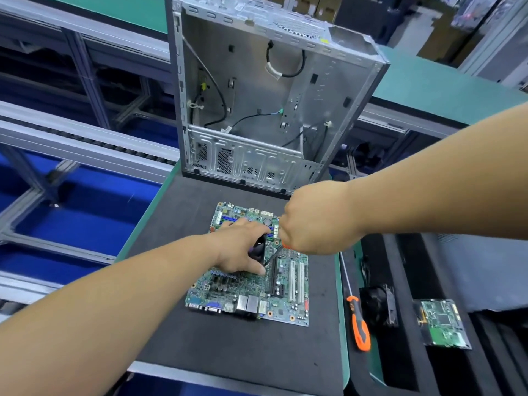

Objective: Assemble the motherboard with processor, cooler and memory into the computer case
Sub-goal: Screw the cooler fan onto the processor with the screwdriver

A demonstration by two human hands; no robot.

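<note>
Motherboard (251, 290) flat on the black mat (228, 352) of the worktop, port row toward the camera, white slots on its right side. Cooler (258, 247), black with a fan, seated on the board's middle, mostly hidden under the left hand (243, 250). Left hand laid over the cooler from the left, fingers (258, 270) curled round its sides, thumb tip down on the board just beside the long black slot. Right hand (311, 221) above the board's far right part, closed in a fist round an orange-handled screwdriver (275, 254); only a bit of orange visible below the fist, dark shaft slanting down-left to the board just beside the cooler's near right corner, close to the left thumb. Tip contact too small to tell.

Computer case (265, 104) open, standing tilted at the far edge of the mat, interior facing the camera, loose black cables inside, well apart from both hands. To the right of the mat, a second screwdriver (358, 321) with orange and black handle lying on the green edge. Beyond it, in black foam tray (485, 281) compartments, a black fan unit (380, 307) and a small green circuit board (443, 324), side by side, apart.
</note>
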